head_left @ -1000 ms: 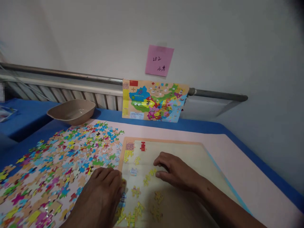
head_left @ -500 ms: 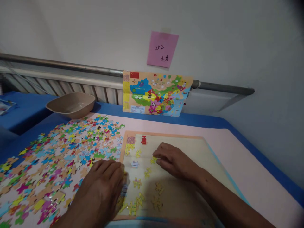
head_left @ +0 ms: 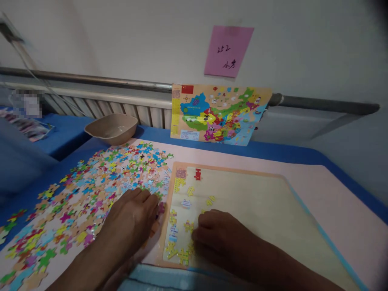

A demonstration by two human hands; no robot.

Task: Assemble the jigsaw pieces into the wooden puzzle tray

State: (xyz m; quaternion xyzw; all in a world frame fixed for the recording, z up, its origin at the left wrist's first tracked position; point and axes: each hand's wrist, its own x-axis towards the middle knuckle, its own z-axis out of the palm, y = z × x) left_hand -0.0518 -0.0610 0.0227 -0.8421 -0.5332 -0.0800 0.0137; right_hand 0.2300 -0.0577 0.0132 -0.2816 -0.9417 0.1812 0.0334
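Note:
My left hand (head_left: 135, 214) is over the right edge of a spread of loose jigsaw pieces (head_left: 100, 194), just left of the puzzle board (head_left: 248, 202). Its fingers are curled together and their tips are hidden. My right hand (head_left: 218, 234) rests low over the board with fingers closed, beside several yellow pieces; whatever it pinches is out of sight. On the board's left side lie a red piece (head_left: 198, 174), a white piece with print (head_left: 186, 203) and a loose yellow piece (head_left: 210, 200). Yellow pieces are joined in the upper left corner.
Behind the board a colourful printed map (head_left: 221, 115) leans against the rail (head_left: 327, 104). A beige basin (head_left: 112, 129) stands at the back left. A pink note (head_left: 228, 51) is stuck on the wall. Blue cloth (head_left: 297, 153) surrounds the pale sheet.
My left hand has moved off the board's left edge to the loose pieces. My right hand has come nearer, down the board toward the lower yellow pieces. The view has turned slightly left.

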